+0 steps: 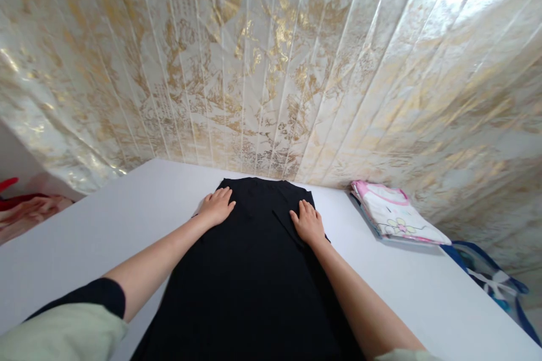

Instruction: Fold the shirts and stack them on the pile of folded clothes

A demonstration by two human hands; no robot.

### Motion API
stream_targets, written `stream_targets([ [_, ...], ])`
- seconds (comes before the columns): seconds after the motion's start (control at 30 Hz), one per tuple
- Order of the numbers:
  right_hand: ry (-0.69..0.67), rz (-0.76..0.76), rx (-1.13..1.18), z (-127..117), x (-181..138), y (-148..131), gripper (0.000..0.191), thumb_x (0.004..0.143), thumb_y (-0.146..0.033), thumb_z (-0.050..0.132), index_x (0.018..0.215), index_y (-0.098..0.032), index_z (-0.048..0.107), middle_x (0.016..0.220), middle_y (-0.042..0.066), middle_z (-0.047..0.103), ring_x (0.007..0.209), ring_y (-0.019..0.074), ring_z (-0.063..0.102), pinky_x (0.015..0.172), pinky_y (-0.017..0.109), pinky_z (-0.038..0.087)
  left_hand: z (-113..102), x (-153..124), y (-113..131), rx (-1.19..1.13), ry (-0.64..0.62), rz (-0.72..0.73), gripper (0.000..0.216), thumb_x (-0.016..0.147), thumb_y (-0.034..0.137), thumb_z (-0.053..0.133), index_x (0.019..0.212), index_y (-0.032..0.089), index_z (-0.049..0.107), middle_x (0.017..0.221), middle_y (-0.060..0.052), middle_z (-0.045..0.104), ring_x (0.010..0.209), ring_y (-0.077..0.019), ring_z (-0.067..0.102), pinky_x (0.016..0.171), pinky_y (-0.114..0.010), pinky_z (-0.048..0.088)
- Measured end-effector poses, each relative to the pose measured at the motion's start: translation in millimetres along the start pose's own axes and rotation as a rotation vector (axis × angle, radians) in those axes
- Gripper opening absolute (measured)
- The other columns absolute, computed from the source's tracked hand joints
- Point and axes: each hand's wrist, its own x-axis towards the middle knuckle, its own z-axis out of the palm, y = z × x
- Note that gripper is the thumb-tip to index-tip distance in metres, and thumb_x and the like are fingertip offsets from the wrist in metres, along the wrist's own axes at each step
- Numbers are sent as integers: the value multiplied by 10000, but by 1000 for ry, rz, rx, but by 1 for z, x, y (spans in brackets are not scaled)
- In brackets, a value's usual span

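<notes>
A black garment (254,271) lies spread lengthwise on the white table (381,293), its narrower end near the far edge and its near end running out of view below. My left hand (217,206) rests flat on its upper left part, fingers stretched forward. On the upper right part lies my right hand (308,222), palm down with the fingers a little apart. Beside that hand a slanting fold or flap shows in the cloth. Neither hand grips anything that I can see.
A stack of folded clothes (398,211), a white and pink piece on top, sits at the table's right edge. Beyond it hangs a blue-strapped bag (493,276). Reddish cloth (34,214) is at the far left. A gold-patterned curtain (262,67) stands behind the table.
</notes>
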Motion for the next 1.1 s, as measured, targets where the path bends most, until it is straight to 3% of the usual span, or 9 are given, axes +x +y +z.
stream_targets([
  [0.1,-20,9,1,1,1,5,668,976,-515,264,1497,-99,305,1567,113,272,1441,235,220,1147,420,173,16,14,-1,65,-31,-34,581,952,398,307,1469,140,363,1572,-96,287,1449,-264,245,1157,-485,206],
  [0.27,-30,27,-5,-1,11,11,663,977,-521,246,1504,-122,294,1573,97,263,1442,221,214,1150,418,164,21,30,-2,130,-73,-47,628,955,455,229,1506,160,289,1597,-49,215,1468,-225,187,1164,-451,192],
  [0.8,-40,52,-38,2,27,19,673,976,-527,189,1515,-129,256,1584,97,233,1447,207,186,1150,429,155,20,56,3,109,-94,-25,653,949,515,223,1510,186,280,1600,-53,216,1469,-240,184,1165,-449,186],
  [0.97,-42,49,-20,1,26,21,678,973,-536,202,1515,-132,256,1582,99,236,1444,215,191,1150,433,150,1,36,-1,63,-64,-55,652,951,526,233,1500,179,294,1574,-77,293,1446,-272,249,1145,-493,237],
  [1.1,-5,27,15,3,25,21,655,979,-516,219,1489,-117,315,1558,118,292,1432,222,227,1143,414,167,-17,-18,-13,43,3,-65,556,966,416,259,1450,169,374,1536,-78,374,1429,-244,286,1155,-458,239],
])
